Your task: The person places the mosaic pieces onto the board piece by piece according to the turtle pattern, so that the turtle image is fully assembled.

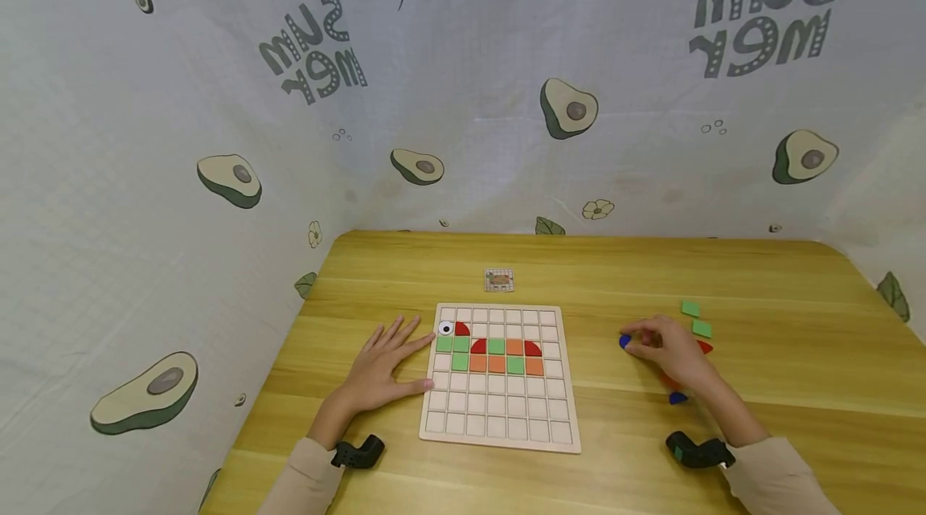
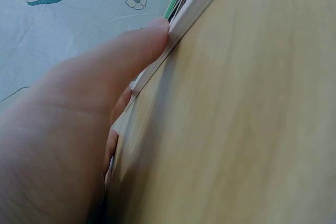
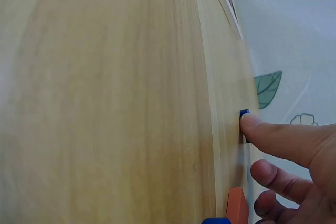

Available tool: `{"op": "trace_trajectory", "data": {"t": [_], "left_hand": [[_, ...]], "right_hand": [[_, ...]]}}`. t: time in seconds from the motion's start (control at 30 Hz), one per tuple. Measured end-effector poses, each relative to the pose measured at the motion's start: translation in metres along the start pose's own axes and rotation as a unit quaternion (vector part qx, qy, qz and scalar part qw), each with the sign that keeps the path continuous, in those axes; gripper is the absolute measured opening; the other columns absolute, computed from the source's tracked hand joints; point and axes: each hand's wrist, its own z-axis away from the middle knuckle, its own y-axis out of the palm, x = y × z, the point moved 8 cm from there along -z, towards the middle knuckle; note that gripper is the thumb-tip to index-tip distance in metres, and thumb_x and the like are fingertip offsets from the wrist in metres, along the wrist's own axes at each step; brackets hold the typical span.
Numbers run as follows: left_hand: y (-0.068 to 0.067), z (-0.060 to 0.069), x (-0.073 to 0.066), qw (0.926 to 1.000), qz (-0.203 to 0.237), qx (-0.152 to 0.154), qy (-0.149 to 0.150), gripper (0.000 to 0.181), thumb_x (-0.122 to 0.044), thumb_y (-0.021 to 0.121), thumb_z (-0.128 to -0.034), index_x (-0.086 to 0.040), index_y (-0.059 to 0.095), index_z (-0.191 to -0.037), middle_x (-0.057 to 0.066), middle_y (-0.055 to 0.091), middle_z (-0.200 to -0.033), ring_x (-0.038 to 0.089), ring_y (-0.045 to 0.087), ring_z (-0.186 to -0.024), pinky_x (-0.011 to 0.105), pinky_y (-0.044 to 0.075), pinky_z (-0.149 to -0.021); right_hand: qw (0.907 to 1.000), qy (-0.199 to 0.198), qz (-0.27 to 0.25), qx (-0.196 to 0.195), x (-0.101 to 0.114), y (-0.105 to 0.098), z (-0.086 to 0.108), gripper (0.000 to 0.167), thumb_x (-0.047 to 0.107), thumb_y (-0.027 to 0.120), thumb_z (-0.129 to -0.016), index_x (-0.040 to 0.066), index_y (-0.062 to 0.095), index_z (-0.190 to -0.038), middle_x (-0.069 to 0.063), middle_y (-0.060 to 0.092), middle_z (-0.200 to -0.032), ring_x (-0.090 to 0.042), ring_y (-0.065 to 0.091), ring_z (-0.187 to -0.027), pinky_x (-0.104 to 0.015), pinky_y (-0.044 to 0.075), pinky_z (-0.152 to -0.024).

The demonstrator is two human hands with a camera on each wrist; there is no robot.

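My right hand [image 1: 667, 350] pinches a small blue piece [image 1: 625, 342] between thumb and forefinger, just above or on the table right of the board; contact with the table is unclear. In the right wrist view the thumb covers much of the blue piece [image 3: 244, 113]. Fingers spread, my left hand [image 1: 379, 370] lies flat by the wooden grid board [image 1: 499, 406], its thumb and forefinger touching the left edge. On the board sit a white eye piece [image 1: 445, 329], red quarter-round pieces [image 1: 461, 329], green squares [image 1: 460, 361] and orange squares [image 1: 497, 364].
Behind the board lies a small pattern card [image 1: 499, 280]. Loose green squares [image 1: 690, 308], a red piece [image 1: 705, 347], another blue piece [image 1: 678, 398] and an orange piece [image 3: 238, 206] lie around the right hand. A printed curtain [image 1: 477, 65] hangs behind the table.
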Motion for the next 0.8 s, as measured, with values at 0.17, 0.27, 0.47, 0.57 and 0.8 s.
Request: {"op": "trace_trajectory", "data": {"t": [0.17, 0.27, 0.47, 0.57, 0.8], "left_hand": [[-0.0005, -0.0005, -0.0002, 1.0, -0.004, 0.0, -0.001, 0.08, -0.069, 0.059, -0.0871, -0.034, 0.037, -0.155, 0.001, 0.017, -0.165, 0.028, 0.007, -0.152, 0.055, 0.003, -0.119], [-0.0005, -0.0004, -0.0004, 1.0, -0.005, 0.001, -0.001, 0.08, -0.07, 0.059, -0.087, -0.034, 0.037, -0.155, 0.001, 0.018, -0.165, 0.028, 0.008, -0.152, 0.056, 0.003, -0.119], [-0.0004, -0.0001, -0.0008, 1.0, -0.003, -0.002, 0.001, 0.08, -0.069, 0.059, -0.0872, -0.033, 0.038, -0.155, 0.001, 0.018, -0.165, 0.029, 0.008, -0.152, 0.056, 0.003, -0.119], [-0.0005, -0.0003, -0.0008, 1.0, -0.002, -0.004, 0.002, 0.08, -0.069, 0.059, -0.0872, -0.033, 0.038, -0.155, 0.001, 0.018, -0.165, 0.029, 0.009, -0.152, 0.056, 0.003, -0.119], [-0.0003, 0.0006, -0.0007, 1.0, -0.003, -0.005, 0.004, 0.08, -0.07, 0.059, -0.0867, -0.034, 0.037, -0.155, 0.001, 0.018, -0.165, 0.029, 0.009, -0.152, 0.057, 0.004, -0.119]], "right_hand": [[0.9999, 0.011, 0.0, -0.003, -0.002, -0.0001, -0.0002, 0.013, 0.005, 0.077, -0.087, -0.004, 0.073, -0.096, -0.002, 0.05, -0.077, -0.015, 0.041, -0.069, -0.026, 0.033, -0.057], [0.9996, 0.026, -0.006, -0.004, -0.0045, 0.0008, 0.0009, 0.011, 0.005, 0.077, -0.086, -0.002, 0.072, -0.092, -0.003, 0.051, -0.078, -0.016, 0.043, -0.071, -0.025, 0.036, -0.058], [0.9995, 0.029, -0.002, -0.009, -0.0067, 0.003, 0.0009, 0.017, 0.009, 0.08, -0.085, -0.002, 0.07, -0.092, -0.003, 0.051, -0.077, -0.016, 0.044, -0.07, -0.025, 0.037, -0.058], [0.9998, 0.021, 0.0, -0.008, -0.0046, 0.0036, 0.0, 0.023, 0.012, 0.081, -0.084, -0.003, 0.071, -0.099, -0.002, 0.05, -0.076, -0.015, 0.042, -0.069, -0.026, 0.035, -0.058], [1.0, 0.004, -0.007, -0.004, 0.0003, 0.0036, -0.0008, 0.013, 0.011, 0.079, -0.087, 0.003, 0.074, -0.096, 0.0, 0.052, -0.075, -0.013, 0.043, -0.069, -0.025, 0.035, -0.058]]}}
